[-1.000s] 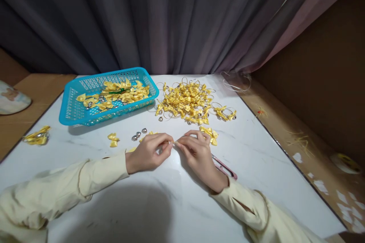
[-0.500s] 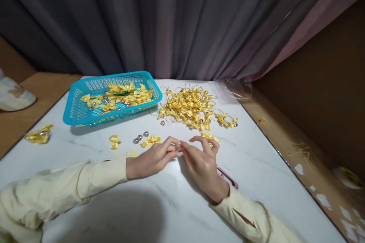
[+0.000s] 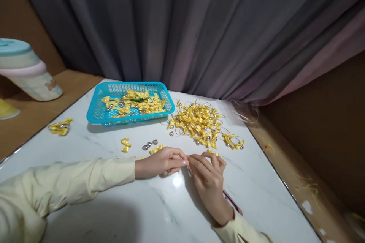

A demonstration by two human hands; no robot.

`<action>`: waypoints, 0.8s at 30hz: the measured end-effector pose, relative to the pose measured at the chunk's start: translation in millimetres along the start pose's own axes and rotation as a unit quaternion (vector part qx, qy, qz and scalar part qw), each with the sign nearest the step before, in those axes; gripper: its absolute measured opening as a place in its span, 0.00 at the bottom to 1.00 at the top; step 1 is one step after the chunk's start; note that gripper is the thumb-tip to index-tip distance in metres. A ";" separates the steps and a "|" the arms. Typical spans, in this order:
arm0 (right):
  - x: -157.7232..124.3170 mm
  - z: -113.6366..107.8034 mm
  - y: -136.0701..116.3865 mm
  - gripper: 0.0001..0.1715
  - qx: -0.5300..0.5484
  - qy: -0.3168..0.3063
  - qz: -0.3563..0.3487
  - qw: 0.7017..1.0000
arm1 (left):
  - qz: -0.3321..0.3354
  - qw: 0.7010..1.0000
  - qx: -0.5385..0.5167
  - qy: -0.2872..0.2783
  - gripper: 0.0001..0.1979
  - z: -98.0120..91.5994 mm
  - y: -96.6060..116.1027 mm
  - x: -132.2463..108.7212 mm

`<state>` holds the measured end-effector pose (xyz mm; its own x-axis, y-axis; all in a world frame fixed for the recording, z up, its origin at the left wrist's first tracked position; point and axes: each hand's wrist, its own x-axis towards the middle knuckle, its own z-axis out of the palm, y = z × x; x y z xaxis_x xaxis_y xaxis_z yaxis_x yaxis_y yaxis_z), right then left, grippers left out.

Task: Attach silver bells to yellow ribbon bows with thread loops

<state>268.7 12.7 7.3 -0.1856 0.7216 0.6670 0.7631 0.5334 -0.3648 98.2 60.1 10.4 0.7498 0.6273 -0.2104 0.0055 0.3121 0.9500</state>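
My left hand (image 3: 165, 162) and my right hand (image 3: 209, 180) meet fingertip to fingertip above the table. Both are closed in a pinch; whatever sits between the fingertips is too small and hidden to make out. Just behind my right fingers a yellow satin bow (image 3: 214, 153) is partly covered. Another bow (image 3: 156, 149) peeks out behind my left hand, close to several silver heart-shaped beads (image 3: 148, 145). A single bow (image 3: 125, 145) lies farther left. Partly under my right wrist is a slim pink tool (image 3: 234, 202), its kind unclear.
A blue basket (image 3: 97, 102) holds yellow bows and silver beads. Beside it lies a pile of bows with thin loops (image 3: 196, 119). A small bunch of bows (image 3: 61, 127) is at the left. A tumbler (image 3: 34, 70) stands on cardboard; a dark curtain (image 3: 176, 26) hangs behind.
The view has turned left and up, so things sit lower and farther right and the tumbler shows more fully. My hands stay together; the thin strand between the fingertips no longer shows.
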 end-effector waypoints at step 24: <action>13.4 39.2 -12.0 0.14 0.123 -0.106 0.056 0.985 | 0.048 0.984 0.037 0.170 0.18 -20.4 2.2 -20.6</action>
<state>232.8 33.2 -4.9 -0.2536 0.8443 0.4720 0.6183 0.5168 -0.5922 69.3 62.4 12.2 0.4852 0.8573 -0.1720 0.0039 0.1946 0.9809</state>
